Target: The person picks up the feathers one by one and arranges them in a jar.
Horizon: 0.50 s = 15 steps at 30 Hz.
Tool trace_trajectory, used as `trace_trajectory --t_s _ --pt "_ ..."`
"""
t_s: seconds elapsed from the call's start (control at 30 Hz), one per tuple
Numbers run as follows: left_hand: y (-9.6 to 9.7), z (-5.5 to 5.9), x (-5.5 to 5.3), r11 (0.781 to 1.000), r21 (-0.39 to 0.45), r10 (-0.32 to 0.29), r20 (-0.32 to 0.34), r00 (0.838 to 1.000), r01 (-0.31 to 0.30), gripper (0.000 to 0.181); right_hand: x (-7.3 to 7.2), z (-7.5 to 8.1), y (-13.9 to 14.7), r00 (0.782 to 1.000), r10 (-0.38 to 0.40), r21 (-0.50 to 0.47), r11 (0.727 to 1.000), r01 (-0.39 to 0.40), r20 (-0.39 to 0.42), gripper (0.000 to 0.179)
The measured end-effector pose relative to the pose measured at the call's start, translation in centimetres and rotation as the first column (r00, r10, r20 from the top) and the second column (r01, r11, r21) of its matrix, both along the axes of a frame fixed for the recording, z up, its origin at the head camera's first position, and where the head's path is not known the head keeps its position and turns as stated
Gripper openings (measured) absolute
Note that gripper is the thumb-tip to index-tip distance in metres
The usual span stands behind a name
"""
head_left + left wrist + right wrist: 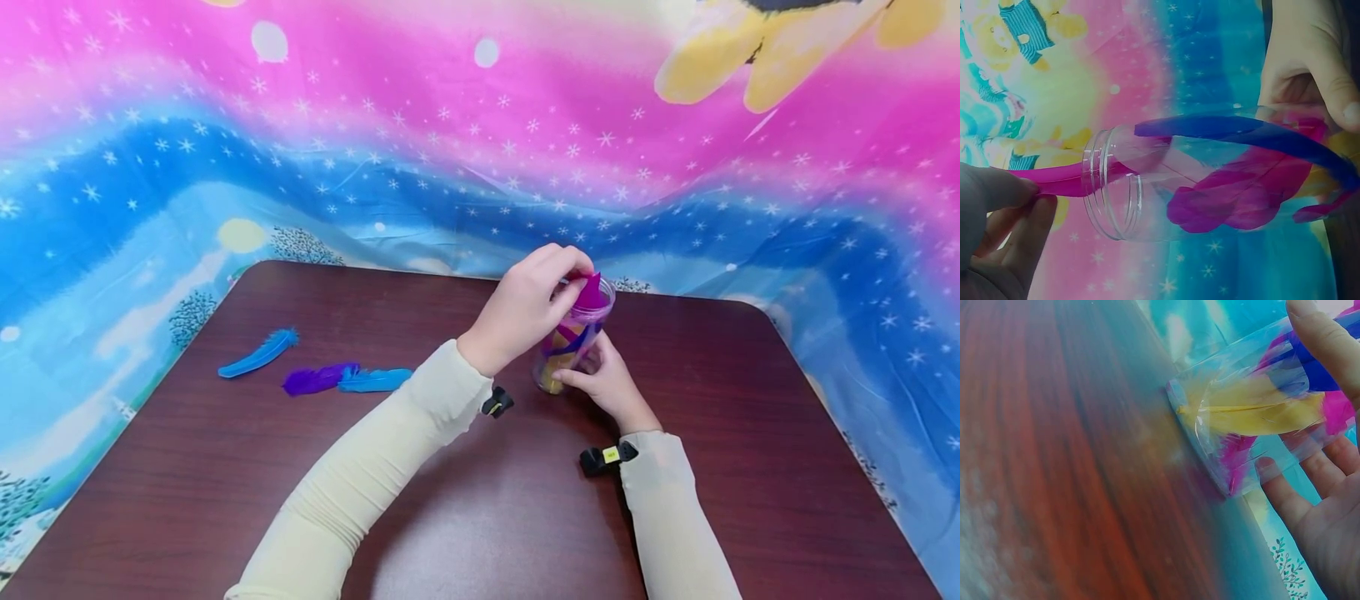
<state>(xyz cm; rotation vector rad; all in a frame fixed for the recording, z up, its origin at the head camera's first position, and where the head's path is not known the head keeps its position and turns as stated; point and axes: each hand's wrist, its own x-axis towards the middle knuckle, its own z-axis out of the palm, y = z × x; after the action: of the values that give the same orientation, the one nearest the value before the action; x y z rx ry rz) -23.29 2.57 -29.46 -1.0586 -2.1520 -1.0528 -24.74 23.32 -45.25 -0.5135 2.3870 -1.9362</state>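
A clear plastic jar [557,367] with a threaded, lidless mouth stands on the table, slightly tilted in the head view. My right hand [611,385] grips its lower part, with thumb and fingers around the wall [1319,456]. Inside the jar lie a yellow feather [1241,409], a dark blue feather [1229,130] and magenta ones [1254,187]. At the mouth, my left hand [528,302] pinches a magenta feather [1060,180] between thumb and fingers. That feather's other end reaches through the threaded neck [1105,187] into the jar.
Left of my arms, a blue feather [258,353], a purple feather [318,378] and another blue feather [375,380] lie on the dark wooden table [450,533]. A colourful printed cloth [420,167] hangs behind the table. Black wrist cameras sit on both cuffs.
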Motion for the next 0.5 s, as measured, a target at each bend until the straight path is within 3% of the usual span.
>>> trace_trajectory --t_s 0.23,0.5 --pt "0.33 0.07 0.2 0.991 -0.13 0.044 0.021 0.999 -0.041 0.012 0.02 -0.25 0.21 1.0 0.011 0.0 1.0 -0.011 -0.025 0.086" --pt "0.54 -0.07 0.22 0.986 -0.15 0.068 0.0 0.998 -0.067 0.012 0.01 -0.24 0.31 0.999 0.015 0.005 1.0 -0.015 -0.034 0.086"
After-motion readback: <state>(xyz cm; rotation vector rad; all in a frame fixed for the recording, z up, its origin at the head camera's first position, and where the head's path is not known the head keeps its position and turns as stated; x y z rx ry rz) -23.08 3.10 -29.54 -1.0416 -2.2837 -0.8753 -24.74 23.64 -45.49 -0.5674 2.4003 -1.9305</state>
